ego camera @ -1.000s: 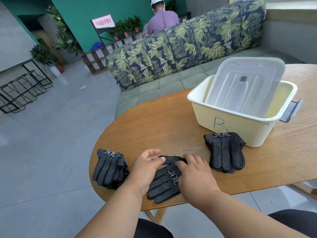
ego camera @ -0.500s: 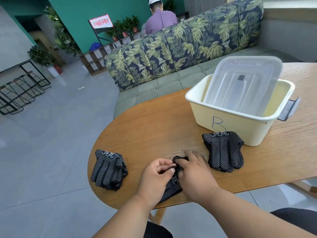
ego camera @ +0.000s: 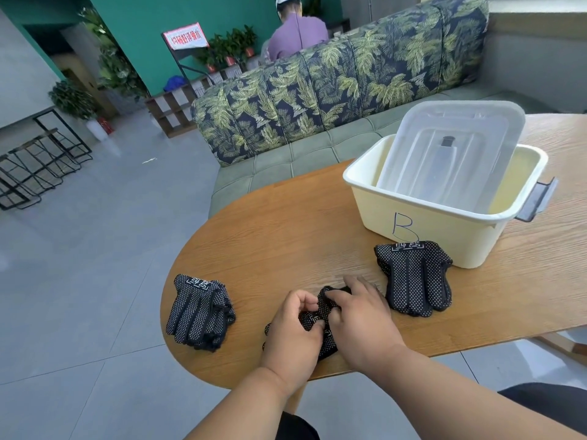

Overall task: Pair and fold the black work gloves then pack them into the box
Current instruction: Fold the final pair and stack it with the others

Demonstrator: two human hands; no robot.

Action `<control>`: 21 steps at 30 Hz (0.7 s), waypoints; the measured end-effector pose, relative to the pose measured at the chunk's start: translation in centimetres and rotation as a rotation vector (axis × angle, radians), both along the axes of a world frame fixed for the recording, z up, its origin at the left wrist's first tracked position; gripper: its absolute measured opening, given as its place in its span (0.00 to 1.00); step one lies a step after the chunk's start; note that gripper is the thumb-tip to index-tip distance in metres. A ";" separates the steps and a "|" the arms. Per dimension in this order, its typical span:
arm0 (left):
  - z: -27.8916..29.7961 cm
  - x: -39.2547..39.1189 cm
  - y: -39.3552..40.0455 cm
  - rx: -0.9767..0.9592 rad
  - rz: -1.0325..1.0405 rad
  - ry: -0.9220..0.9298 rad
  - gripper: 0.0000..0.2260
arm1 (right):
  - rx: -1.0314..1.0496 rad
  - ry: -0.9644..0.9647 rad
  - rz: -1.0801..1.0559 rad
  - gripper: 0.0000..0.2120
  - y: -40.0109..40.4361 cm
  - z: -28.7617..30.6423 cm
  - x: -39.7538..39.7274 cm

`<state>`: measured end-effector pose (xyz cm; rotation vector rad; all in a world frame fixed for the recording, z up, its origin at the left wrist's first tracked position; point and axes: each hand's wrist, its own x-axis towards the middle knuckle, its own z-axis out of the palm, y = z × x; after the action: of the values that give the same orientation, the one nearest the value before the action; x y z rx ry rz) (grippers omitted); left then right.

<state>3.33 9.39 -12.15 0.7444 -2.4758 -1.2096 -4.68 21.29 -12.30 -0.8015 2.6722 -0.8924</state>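
Beyond your wooden desk point(ego camera: 286, 223) you face a leaf-patterned sofa point(ego camera: 333, 90) on a grey tiled floor point(ego camera: 95, 249), with a teal wall point(ego camera: 143, 14), potted plants point(ego camera: 228, 46) and black wire racks point(ego camera: 41, 160) behind.

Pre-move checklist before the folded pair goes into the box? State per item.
1. Both hands on the glove pair: ok, left hand and right hand grip it.
2. Fold finished: cannot tell, hands cover it.
3. Box opening free: not ok, lid leans inside it.
4. Box within reach on table: ok.
5. Path clear: not ok, right glove stack lies before the box.
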 end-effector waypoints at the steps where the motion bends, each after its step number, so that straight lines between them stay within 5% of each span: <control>1: -0.2 -0.1 0.0 -0.010 0.009 0.017 0.22 | -0.007 -0.005 -0.010 0.30 0.0 -0.1 0.0; 7: -0.3 -0.1 -0.3 -0.098 -0.022 0.021 0.25 | -0.012 0.017 -0.034 0.20 -0.3 -1.0 -0.2; 12: -0.2 0.0 -0.2 -0.406 -0.184 -0.099 0.23 | -0.071 0.032 -0.050 0.20 -0.2 -1.2 -0.1; 21: 0.1 0.3 -0.2 -0.448 -0.294 -0.238 0.27 | -0.134 0.009 -0.027 0.12 0.4 -0.9 -0.2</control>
<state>3.66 9.16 -12.08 0.4324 -2.9813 -0.6226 -4.83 21.73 -13.24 -0.8002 2.6596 -1.0861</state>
